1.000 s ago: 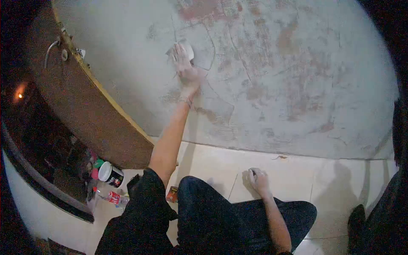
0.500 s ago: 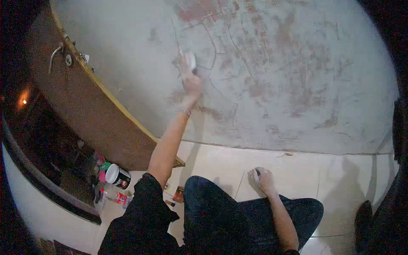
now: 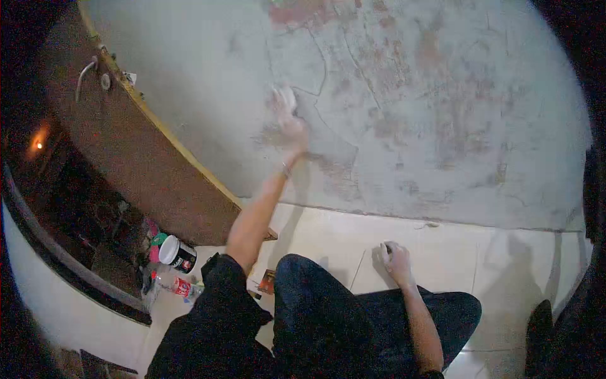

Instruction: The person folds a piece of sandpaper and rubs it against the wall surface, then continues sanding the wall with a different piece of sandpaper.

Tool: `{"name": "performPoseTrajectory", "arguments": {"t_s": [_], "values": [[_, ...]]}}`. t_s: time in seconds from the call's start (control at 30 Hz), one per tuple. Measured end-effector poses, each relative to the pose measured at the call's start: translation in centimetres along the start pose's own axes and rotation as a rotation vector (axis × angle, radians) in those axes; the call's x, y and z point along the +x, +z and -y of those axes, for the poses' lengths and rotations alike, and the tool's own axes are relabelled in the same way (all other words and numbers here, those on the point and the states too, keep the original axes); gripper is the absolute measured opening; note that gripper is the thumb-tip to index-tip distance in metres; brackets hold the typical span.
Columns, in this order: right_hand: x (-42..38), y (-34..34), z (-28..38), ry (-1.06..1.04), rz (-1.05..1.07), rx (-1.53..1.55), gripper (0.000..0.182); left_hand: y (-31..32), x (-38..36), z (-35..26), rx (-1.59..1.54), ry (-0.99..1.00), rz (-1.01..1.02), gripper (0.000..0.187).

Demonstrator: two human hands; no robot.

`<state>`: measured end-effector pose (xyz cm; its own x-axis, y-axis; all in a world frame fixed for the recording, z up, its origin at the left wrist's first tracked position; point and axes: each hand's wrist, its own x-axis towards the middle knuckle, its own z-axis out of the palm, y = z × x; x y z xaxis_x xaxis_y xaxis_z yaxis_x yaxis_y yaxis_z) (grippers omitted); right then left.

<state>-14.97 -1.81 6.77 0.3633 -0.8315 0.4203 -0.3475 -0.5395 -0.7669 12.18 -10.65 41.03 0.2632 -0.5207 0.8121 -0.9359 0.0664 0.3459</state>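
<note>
My left hand (image 3: 290, 126) is stretched up to the grey, patchy wall (image 3: 391, 114), its fingers closed round a white, rounded pad (image 3: 288, 98) pressed against the surface. Motion blurs these fingers, and part of the pad is hidden by them. A jagged crack line and brown worn patches run across the wall beside the pad. Low over the pale tiled floor (image 3: 328, 221), just past my knee, is my right hand (image 3: 396, 262), whitish with dust. Its fingers are curled in, with a small dark spot at the thumb; what they hold, if anything, I cannot tell.
On the left a brown door (image 3: 151, 164) with a metal handle (image 3: 84, 77) stands open against a dark doorway. Near its foot are a black-and-white paint bucket (image 3: 178, 254), a plastic bottle with a red label (image 3: 179, 286) and a small orange-brown packet (image 3: 267, 282).
My left hand has slid slightly down the wall with the white pad. The view has shifted a little; my right hand keeps its place by the knee.
</note>
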Motion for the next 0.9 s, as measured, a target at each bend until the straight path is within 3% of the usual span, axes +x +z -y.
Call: {"name": "performPoseTrajectory", "arguments": {"t_s": [0.03, 0.07, 0.17, 0.27, 0.4, 0.67, 0.77, 0.83, 0.9], "values": [[-0.1, 0.1, -0.4, -0.013, 0.015, -0.002, 0.023, -0.5, 1.4, 0.0, -0.04, 0.045, -0.043, 0.081], [-0.2, 0.0, -0.9, -0.024, 0.019, 0.003, 0.022, 0.8, 2.7, 3.2, -0.108, 0.369, -0.156, 0.08], [0.2, -0.2, 0.2, -0.014, 0.019, 0.021, 0.021, 1.0, 3.8, 2.1, -0.08, 0.343, -0.297, 0.079], [0.5, -0.7, 0.9, 0.106, 0.046, 0.105, 0.022, 2.2, -0.7, 3.2, 0.017, 0.292, -0.233, 0.079], [0.6, -0.5, 0.7, 0.043, 0.004, 0.002, 0.024, 2.7, -4.4, 4.4, 0.015, 0.234, -0.139, 0.08], [0.3, -0.3, 1.7, 0.058, -0.053, 0.005, 0.021, 0.5, 4.4, 1.4, -0.066, 0.38, -0.292, 0.081], [0.2, -0.4, 1.1, 0.099, -0.018, 0.114, 0.021, 2.2, 1.5, 1.3, -0.062, 0.295, -0.29, 0.081], [0.4, -0.4, 1.4, 0.113, -0.025, 0.158, 0.022, 1.8, -2.3, -1.7, 0.065, -0.161, 0.01, 0.08], [0.4, -0.4, 1.4, 0.088, -0.066, 0.12, 0.023, 2.4, -4.0, -1.0, 0.046, -0.186, 0.053, 0.078]]}}
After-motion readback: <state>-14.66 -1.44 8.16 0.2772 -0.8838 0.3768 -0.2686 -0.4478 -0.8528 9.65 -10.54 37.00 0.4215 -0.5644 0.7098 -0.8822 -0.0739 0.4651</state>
